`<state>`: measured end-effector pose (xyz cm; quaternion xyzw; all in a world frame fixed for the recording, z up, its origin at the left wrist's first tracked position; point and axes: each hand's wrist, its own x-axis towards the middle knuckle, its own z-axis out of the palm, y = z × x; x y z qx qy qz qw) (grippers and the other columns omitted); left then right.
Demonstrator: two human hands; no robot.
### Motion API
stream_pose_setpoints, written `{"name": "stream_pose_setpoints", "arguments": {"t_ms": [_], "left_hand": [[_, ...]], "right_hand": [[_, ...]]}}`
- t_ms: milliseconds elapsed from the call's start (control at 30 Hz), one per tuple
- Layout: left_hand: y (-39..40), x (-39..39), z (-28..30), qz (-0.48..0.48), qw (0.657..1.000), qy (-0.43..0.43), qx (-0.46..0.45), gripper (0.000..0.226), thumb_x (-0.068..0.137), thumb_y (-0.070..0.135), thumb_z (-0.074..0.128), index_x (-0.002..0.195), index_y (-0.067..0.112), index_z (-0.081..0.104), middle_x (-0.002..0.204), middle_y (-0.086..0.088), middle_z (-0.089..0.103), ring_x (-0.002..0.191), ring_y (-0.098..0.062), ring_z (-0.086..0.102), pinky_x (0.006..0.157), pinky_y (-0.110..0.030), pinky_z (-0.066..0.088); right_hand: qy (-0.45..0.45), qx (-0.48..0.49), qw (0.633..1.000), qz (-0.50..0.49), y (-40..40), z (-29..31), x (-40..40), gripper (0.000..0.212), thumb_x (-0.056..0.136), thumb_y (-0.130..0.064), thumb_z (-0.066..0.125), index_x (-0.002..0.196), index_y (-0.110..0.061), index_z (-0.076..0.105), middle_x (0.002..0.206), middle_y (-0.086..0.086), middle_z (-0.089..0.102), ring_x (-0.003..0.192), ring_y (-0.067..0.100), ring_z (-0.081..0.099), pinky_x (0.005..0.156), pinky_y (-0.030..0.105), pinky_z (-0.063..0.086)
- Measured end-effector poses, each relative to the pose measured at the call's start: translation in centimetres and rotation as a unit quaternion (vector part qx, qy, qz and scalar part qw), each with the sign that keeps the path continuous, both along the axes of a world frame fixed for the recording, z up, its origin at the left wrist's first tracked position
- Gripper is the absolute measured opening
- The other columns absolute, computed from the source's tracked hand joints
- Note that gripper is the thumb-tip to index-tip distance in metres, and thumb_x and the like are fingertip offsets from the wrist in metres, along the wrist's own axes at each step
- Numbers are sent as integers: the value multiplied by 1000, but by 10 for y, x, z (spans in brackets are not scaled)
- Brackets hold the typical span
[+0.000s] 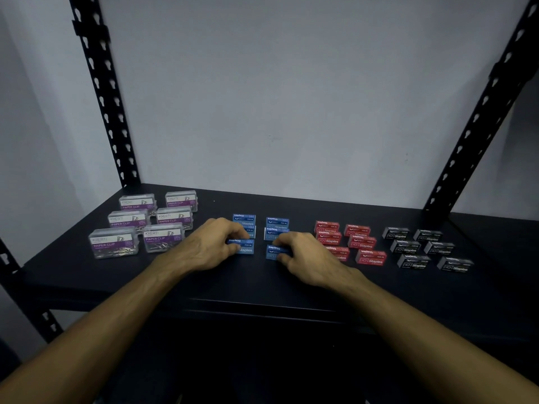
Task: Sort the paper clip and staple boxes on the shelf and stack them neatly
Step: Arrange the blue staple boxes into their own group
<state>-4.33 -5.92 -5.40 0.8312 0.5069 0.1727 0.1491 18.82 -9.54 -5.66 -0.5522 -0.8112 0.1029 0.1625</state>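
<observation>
Several clear paper clip boxes (137,225) with purple labels stand in two columns at the shelf's left. In the middle are two columns of blue staple boxes (277,223). My left hand (214,246) grips the front blue box (243,246) of the left column. My right hand (306,258) pinches the front blue box (273,252) of the right column. Red staple boxes (360,243) lie to the right, and black staple boxes (423,247) lie further right. Both hands cover parts of the blue and red boxes.
The boxes lie on a dark shelf board (262,284). Black perforated uprights rise at the back left (102,91) and back right (481,112). A pale wall stands right behind the shelf. Bare board runs along the front edge.
</observation>
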Motion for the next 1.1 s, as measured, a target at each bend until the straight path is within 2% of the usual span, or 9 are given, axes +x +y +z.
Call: {"name": "stream_pose_setpoints", "arguments": {"t_ms": [167, 433, 600, 733, 833, 1000, 1100], "left_hand": [[7, 0, -6, 4, 1000, 7, -1, 30, 92, 22, 67, 120, 29, 66, 124, 9, 65, 95, 2, 50, 83, -20, 39], [8, 0, -11, 7, 1000, 13, 17, 31, 91, 22, 67, 121, 29, 66, 123, 10, 66, 97, 1, 53, 85, -21, 40], [6, 0, -9, 4, 1000, 11, 18, 31, 91, 23, 67, 120, 32, 65, 120, 11, 66, 90, 3, 51, 80, -20, 39], [1, -1, -4, 14, 1000, 8, 26, 36, 90, 28, 68, 125, 29, 62, 122, 6, 65, 92, -2, 52, 82, -21, 40], [-6, -2, 1, 18, 999, 3, 32, 43, 90, 33, 68, 131, 27, 58, 125, 2, 62, 102, -7, 56, 88, -24, 44], [-16, -13, 20, 10, 998, -21, 55, 42, 92, 35, 65, 132, 26, 56, 127, 1, 60, 113, -9, 57, 96, -34, 50], [-18, -29, 32, 14, 997, -27, 70, 41, 92, 33, 66, 131, 24, 59, 126, 2, 61, 110, -7, 58, 94, -28, 50]], "right_hand": [[0, 1, 1000, 4, 6, -1, -2, 21, 96, -21, 60, 117, -18, 65, 119, 0, 67, 107, 17, 62, 89, 29, 48], [8, 20, 1000, 10, 6, -5, -1, 23, 96, -19, 60, 117, -16, 66, 118, 0, 67, 107, 17, 61, 91, 31, 49], [8, 24, 1000, 12, 6, -6, -1, 23, 95, -20, 60, 117, -16, 66, 117, 0, 67, 107, 17, 61, 91, 33, 50], [9, 26, 1000, 10, 3, -4, -2, 28, 94, -23, 60, 121, -17, 64, 120, 0, 66, 108, 16, 61, 91, 31, 50], [-3, 40, 999, -1, 0, -2, -2, 35, 94, -26, 59, 128, -16, 59, 126, 2, 62, 111, 18, 60, 94, 32, 49], [-38, 116, 992, -13, -4, 7, -10, 36, 96, -30, 52, 130, -17, 55, 120, 1, 54, 108, 19, 56, 81, 32, 49], [-29, 124, 992, 3, -4, 16, -23, 38, 97, -33, 52, 133, -19, 54, 124, -1, 52, 111, 17, 53, 84, 36, 51]]}}
